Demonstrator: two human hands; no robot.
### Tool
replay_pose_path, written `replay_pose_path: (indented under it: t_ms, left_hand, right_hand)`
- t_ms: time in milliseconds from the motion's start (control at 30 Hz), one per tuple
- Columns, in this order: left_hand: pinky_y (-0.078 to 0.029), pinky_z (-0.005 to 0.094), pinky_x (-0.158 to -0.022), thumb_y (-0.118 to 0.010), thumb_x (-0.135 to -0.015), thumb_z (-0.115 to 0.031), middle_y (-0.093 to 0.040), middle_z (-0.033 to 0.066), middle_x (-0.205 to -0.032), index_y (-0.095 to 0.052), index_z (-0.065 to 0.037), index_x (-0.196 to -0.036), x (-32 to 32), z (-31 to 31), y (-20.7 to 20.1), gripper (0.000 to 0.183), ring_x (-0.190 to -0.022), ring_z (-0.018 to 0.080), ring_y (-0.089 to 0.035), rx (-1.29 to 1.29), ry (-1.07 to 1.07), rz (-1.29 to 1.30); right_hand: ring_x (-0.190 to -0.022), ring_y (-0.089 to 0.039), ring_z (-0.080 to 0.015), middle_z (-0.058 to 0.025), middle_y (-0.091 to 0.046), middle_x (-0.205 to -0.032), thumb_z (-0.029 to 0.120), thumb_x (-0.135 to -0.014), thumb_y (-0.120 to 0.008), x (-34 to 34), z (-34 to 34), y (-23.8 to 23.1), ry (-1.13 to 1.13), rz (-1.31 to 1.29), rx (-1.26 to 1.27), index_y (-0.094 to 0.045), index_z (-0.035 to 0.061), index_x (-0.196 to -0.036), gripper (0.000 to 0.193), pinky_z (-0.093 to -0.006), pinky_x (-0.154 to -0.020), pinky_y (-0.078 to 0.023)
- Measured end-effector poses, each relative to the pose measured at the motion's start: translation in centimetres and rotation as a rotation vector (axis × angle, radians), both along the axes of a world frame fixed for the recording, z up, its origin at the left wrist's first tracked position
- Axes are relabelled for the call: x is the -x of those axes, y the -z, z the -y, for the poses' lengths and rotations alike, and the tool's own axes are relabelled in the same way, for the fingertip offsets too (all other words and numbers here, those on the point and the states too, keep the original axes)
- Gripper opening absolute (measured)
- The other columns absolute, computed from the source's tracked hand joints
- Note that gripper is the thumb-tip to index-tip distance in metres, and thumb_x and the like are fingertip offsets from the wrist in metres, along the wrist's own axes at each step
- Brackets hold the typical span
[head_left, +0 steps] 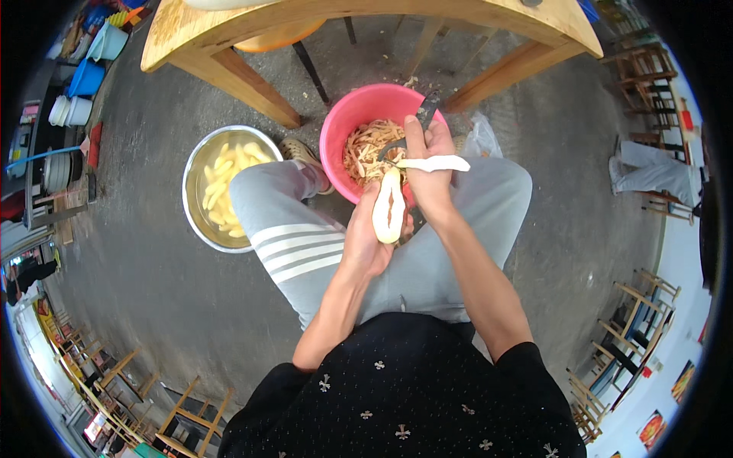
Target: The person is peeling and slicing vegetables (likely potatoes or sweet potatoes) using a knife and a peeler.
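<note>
Vegetable (pixel 389 217), long and pale with a brown strip along its face, lies in my left hand (pixel 362 229), the fingers wrapped about its sides. I judge it light, firm and slippery where bare; its flanks, clear of the far tip, offer the surest hold. Just beyond, my right hand (pixel 429 145) grips a dark peeler (pixel 392 147), with a pale strip (pixel 439 163) across that hand. Past both hands: pink tub (pixel 334 145) of peelings (pixel 363 146). Left of my left hand: metal basin (pixel 188 191) of yellowish pieces (pixel 217 185).
</note>
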State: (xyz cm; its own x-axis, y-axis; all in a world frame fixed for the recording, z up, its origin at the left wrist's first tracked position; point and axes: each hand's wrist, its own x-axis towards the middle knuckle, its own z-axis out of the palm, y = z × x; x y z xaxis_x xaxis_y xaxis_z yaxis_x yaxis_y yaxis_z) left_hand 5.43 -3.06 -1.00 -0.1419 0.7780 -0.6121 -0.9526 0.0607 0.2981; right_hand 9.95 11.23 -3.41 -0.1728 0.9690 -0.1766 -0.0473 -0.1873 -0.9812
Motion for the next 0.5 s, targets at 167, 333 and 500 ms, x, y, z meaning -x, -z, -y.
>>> replay_pose_path:
  t_ms: [167, 333, 500]
  left_hand:
    - [-0.048, 0.0332, -0.063, -0.047, -0.113, -0.043, -0.070, 0.0082, -0.090, -0.066, -0.006, -0.121, 0.3, -0.2, -0.6, 0.042, -0.072, 0.0196, -0.064, -0.021, 0.006, -0.001]
    - [-0.048, 0.0316, -0.065, -0.044, -0.113, -0.042, -0.067, 0.0094, -0.096, -0.064, -0.007, -0.131, 0.8, -0.5, -0.9, 0.044, -0.077, 0.0183, -0.061, -0.124, 0.052, 0.122]
    - [-0.054, 0.0325, -0.069, -0.045, -0.112, -0.045, -0.071, 0.0065, -0.097, -0.065, -0.011, -0.127, 1.7, -0.3, -0.1, 0.042, -0.079, 0.0191, -0.066, -0.091, -0.016, 0.075]
  right_hand:
    - [-0.062, -0.063, -0.0224, -0.0125, -0.065, -0.072, 0.032, -0.106, -0.068, -0.2, -4.0, 1.4, -0.112, 0.617, -0.441, -0.060, 0.0013, -0.107, 0.032, -0.0386, -0.057, -0.047]
    - [-0.069, -0.070, -0.0423, -0.0210, -0.068, -0.071, 0.037, -0.104, -0.065, -1.2, -8.3, 3.6, -0.444, 1.006, -0.989, -0.059, 0.0016, -0.108, 0.036, -0.0529, -0.063, -0.054]
    - [-0.066, -0.054, -0.0016, 0.0038, -0.061, -0.077, 0.025, -0.109, -0.067, -2.1, -4.4, -1.1, -0.074, 0.131, -0.160, -0.061, 0.0021, -0.112, 0.024, -0.0235, -0.055, -0.041]
